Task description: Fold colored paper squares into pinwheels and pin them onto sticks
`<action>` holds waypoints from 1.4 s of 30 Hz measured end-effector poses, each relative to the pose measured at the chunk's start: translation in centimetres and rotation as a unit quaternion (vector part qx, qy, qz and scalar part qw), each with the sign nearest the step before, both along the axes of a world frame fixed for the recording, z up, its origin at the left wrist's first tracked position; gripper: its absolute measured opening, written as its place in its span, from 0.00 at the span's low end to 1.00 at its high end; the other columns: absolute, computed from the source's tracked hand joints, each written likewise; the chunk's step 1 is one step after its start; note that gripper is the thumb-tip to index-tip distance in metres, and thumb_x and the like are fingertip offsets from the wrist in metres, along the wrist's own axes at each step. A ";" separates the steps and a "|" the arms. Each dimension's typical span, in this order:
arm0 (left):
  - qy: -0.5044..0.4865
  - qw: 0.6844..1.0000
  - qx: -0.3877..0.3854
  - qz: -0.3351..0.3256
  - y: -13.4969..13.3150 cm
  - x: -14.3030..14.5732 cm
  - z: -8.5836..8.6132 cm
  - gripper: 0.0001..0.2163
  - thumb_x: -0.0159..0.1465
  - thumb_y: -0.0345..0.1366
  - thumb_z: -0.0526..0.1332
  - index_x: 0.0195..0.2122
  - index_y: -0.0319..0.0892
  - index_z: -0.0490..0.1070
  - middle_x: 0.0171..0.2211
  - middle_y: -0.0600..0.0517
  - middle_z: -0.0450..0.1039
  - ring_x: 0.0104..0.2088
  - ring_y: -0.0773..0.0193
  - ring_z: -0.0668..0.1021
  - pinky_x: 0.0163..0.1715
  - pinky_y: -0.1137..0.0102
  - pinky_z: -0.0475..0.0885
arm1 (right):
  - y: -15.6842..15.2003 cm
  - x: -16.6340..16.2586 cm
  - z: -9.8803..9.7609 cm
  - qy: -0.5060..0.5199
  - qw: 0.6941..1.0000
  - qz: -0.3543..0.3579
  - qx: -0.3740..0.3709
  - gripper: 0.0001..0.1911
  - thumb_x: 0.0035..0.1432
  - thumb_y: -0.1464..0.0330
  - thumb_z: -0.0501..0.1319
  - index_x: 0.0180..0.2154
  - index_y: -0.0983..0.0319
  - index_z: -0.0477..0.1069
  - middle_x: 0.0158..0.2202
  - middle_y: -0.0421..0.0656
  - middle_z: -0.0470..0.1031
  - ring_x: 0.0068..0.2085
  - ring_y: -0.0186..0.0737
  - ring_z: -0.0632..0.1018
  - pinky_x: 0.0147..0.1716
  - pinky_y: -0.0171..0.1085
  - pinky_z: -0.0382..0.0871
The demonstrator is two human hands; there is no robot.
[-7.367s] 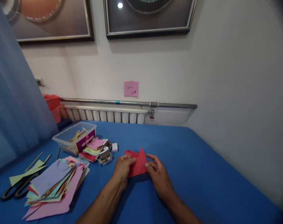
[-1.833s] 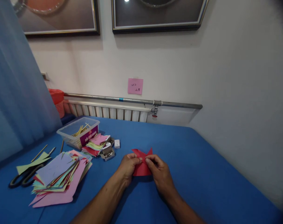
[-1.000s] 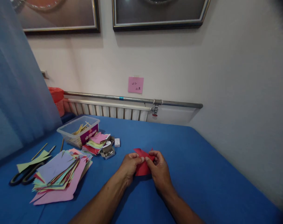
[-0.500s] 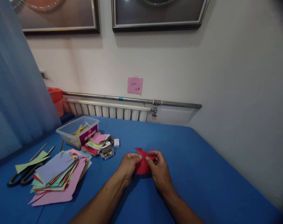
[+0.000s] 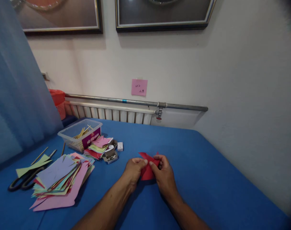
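A piece of red paper [image 5: 147, 172] with cut, pointed corners is held between both hands, just above the blue table cover. My left hand [image 5: 135, 169] pinches its left side between thumb and fingers. On the right side, my right hand [image 5: 164, 171] grips the paper with the thumb on top and the fingers curled behind. Some corners of the paper bend upward. The fingertips partly hide its middle and right edge.
To the left lie a stack of coloured paper [image 5: 56, 174], black-handled scissors [image 5: 27, 180] and a smaller paper pile [image 5: 98, 147]. Behind stand a clear plastic box [image 5: 75, 137] of sticks, a small open box of metal pins [image 5: 110, 157] and a white box [image 5: 120, 146].
My left thumb and fingers have shifted slightly right, closer to the right thumb, and the paper's left side is drawn inward a little. My right hand stays almost in place.
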State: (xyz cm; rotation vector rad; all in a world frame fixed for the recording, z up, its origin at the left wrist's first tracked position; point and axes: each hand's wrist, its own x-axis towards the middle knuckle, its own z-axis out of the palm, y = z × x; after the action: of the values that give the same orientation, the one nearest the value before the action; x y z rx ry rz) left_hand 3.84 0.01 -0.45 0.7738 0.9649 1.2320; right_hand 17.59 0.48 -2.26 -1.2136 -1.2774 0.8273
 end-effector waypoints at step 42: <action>0.013 1.000 -0.009 0.018 -0.1 0.0 0.7 0.12 0.43 0.34 0.75 0.20 0.40 0.71 0.18 0.55 0.73 0.19 0.70 0.70 0.23 0.74 0.63 | -0.5 -0.2 0.6 0.132 0.978 0.114 -0.111 0.13 0.52 0.58 0.69 0.35 0.61 0.80 0.31 0.45 0.83 0.31 0.44 0.80 0.33 0.39 0.73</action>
State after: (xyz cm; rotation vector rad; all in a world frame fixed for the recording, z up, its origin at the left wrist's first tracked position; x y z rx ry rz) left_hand 3.79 -0.07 0.28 0.7627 1.0137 1.2451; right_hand 17.39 -0.06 -1.62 -1.0968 -1.1397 1.2816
